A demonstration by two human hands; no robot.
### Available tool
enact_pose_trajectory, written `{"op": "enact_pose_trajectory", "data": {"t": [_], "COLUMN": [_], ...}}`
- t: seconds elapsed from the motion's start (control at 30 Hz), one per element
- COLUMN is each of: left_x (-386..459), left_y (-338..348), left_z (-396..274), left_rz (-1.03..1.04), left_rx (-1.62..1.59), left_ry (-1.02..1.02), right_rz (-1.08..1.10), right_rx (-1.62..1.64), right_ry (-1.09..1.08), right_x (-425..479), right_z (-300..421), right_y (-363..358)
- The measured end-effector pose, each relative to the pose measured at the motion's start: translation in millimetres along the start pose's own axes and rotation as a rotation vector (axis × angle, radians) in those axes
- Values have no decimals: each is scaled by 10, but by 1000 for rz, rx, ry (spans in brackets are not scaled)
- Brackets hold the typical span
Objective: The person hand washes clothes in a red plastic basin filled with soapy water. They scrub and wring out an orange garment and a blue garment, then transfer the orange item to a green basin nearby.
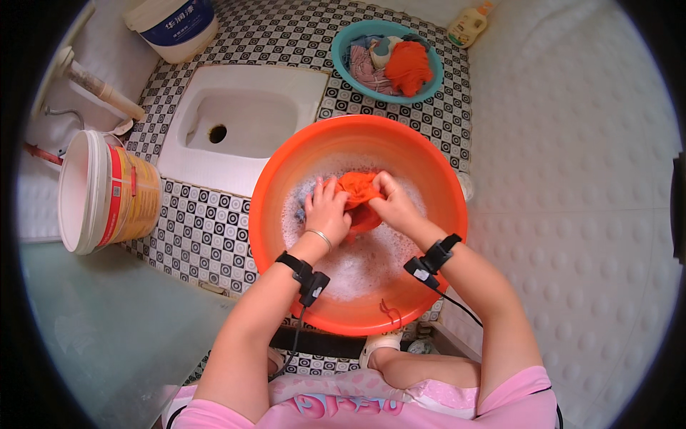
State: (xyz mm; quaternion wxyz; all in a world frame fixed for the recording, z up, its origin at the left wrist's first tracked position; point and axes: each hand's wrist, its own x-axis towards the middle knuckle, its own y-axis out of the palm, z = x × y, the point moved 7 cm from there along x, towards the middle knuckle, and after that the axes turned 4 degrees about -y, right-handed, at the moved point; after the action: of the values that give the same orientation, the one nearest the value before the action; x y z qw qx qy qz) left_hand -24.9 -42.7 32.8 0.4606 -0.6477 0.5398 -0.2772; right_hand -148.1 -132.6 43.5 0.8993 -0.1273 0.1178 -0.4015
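A large orange plastic basin with foamy water stands before me. An orange cloth is bunched up between my two hands just above the suds. My right hand pinches its right side between thumb and curled fingers. My left hand lies against the cloth's left side with its fingers spread; whether it grips the cloth is hard to tell. Beside my left fingertips, a bit of bluish-grey fabric shows in the foam. A thin dark red cord lies on the basin's near inner wall.
A teal basin of laundry stands at the back, near a yellowish bottle. A white squat toilet is set in the patterned floor to the left. Two plastic buckets stand left and back left. A textured wall bounds the right.
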Motion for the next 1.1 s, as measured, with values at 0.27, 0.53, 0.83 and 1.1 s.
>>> {"op": "enact_pose_trajectory", "data": {"t": [0.27, 0.53, 0.83, 1.1], "left_x": [446, 246, 380, 220], "left_y": [-1040, -1882, -1484, -869], "left_z": [11, -311, 544, 431], "left_rz": [-46, -76, -138, 189], "left_rx": [-1340, -1557, -1366, -1551], "left_ry": [-52, -37, -188, -202], "right_rz": [55, 19, -360, -178], "right_rx": [107, -26, 458, 191], "right_ry": [36, 2, -108, -66], "right_x": [79, -62, 178, -37], "right_z": [686, 140, 788, 1371], "right_y": [-468, -131, -949, -1057]}}
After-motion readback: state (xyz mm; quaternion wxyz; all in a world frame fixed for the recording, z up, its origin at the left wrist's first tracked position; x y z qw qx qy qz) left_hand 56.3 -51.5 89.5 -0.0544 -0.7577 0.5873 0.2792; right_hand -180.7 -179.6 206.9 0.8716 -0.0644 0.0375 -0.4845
